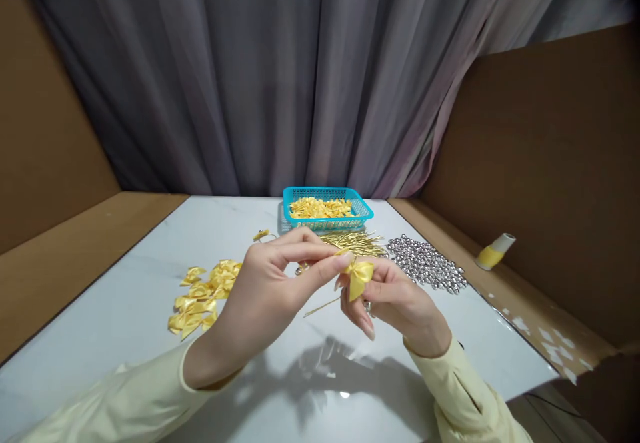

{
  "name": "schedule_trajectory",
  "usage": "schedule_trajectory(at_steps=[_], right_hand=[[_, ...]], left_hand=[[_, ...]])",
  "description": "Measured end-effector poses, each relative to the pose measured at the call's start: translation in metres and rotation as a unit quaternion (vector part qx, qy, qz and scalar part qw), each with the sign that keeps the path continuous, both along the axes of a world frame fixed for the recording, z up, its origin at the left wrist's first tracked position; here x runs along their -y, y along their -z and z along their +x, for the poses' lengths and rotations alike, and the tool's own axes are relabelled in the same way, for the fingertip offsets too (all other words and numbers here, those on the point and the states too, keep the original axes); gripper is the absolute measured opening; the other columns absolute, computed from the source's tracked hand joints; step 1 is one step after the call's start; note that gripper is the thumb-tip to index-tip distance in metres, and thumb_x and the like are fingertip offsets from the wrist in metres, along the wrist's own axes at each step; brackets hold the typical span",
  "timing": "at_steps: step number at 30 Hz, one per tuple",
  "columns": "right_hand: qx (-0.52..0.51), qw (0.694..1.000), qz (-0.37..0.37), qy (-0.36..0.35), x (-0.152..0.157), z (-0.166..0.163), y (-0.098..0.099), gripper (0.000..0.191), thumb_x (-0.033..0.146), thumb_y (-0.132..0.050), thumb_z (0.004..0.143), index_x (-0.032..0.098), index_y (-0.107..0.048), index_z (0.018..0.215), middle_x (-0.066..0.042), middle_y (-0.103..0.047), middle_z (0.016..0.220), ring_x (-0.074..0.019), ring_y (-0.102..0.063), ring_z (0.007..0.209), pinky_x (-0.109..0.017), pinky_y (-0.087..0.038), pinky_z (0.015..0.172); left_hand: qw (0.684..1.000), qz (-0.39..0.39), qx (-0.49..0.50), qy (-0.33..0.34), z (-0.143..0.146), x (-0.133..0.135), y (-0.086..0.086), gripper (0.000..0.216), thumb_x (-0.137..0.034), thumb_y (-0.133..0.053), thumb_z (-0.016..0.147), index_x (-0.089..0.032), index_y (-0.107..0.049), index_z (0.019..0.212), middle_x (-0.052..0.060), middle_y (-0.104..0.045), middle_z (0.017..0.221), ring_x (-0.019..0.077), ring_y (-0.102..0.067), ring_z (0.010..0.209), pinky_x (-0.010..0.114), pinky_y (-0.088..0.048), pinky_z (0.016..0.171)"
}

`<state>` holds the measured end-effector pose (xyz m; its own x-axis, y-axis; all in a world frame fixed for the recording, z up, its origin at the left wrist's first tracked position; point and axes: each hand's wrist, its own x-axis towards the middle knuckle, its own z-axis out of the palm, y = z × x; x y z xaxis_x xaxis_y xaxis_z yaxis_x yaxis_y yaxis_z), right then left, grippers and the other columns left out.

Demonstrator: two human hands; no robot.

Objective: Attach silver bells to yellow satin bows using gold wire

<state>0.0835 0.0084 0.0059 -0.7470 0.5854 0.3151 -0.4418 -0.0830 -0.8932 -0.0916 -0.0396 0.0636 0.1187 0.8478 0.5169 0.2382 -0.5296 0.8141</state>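
A yellow satin ribbon bow (360,278) is held up above the white table, between both hands. My left hand (280,290) pinches the bow's upper left side between thumb and forefinger. My right hand (395,296) grips the bow from the right, its thumb and forefinger at the lower loop. A thin gold wire tie (323,307) sticks out to the left from under the right hand's fingers. A small silver bead shows partly beneath the right palm; the rest of what lies inside that hand is hidden.
Several yellow bows (197,303) lie in a pile at left. Behind the hands are a blue basket (367,214) of yellow bows, gold wire ties (353,242) and a heap of silver beads (425,263). A yellow-wrapped spool (493,254) stands at right. Cardboard walls (540,163) flank the table.
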Motion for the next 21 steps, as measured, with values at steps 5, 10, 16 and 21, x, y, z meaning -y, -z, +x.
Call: schedule_trajectory(at_steps=[5, 10, 16, 21], right_hand=[[0.036, 0.999, 0.014, -0.031, 0.003, 0.007, -0.002, 0.034, 0.043, -0.058, 0.091, 0.016, -0.065, 0.071, 0.003, -0.056, 0.037, -0.0089, -0.046, 0.029, -0.023, -0.039, 0.041], [0.069, 0.996, 0.049, 0.022, 0.009, 0.007, -0.008, 0.037, 0.044, -0.063, 0.089, 0.016, -0.062, 0.065, -0.001, -0.064, 0.045, -0.0089, -0.052, 0.033, -0.021, -0.033, 0.039], [0.075, 0.975, 0.105, 0.183, 0.022, -0.002, -0.013, 0.021, 0.029, -0.068, 0.089, 0.017, -0.072, 0.073, -0.002, -0.072, 0.068, -0.0095, -0.060, 0.054, -0.022, -0.047, 0.051], [0.045, 0.954, 0.163, 0.246, 0.023, -0.001, -0.013, 0.012, 0.023, -0.074, 0.083, 0.022, -0.077, 0.072, 0.000, -0.069, 0.072, -0.0113, -0.060, 0.064, -0.024, -0.050, 0.062]], left_hand=[[0.999, 0.049, -0.008, -0.001, 0.001, -0.001, 0.003, 0.012, -0.021, -0.071, 0.084, -0.025, -0.080, 0.076, -0.002, -0.066, 0.072, 0.0106, -0.061, 0.068, 0.023, -0.049, 0.061], [0.998, 0.062, -0.019, -0.022, 0.003, 0.001, 0.004, 0.010, -0.019, -0.073, 0.081, -0.024, -0.081, 0.077, -0.002, -0.064, 0.071, 0.0115, -0.060, 0.068, 0.025, -0.050, 0.065], [0.999, 0.027, 0.017, 0.005, 0.003, -0.001, 0.008, 0.011, -0.022, -0.071, 0.084, -0.027, -0.080, 0.079, -0.002, -0.062, 0.077, 0.0109, -0.060, 0.071, 0.024, -0.049, 0.066], [0.997, 0.021, -0.054, 0.053, -0.001, -0.002, -0.003, 0.014, -0.023, -0.067, 0.088, -0.024, -0.072, 0.075, -0.003, -0.061, 0.087, 0.0119, -0.057, 0.087, 0.024, -0.044, 0.077]])
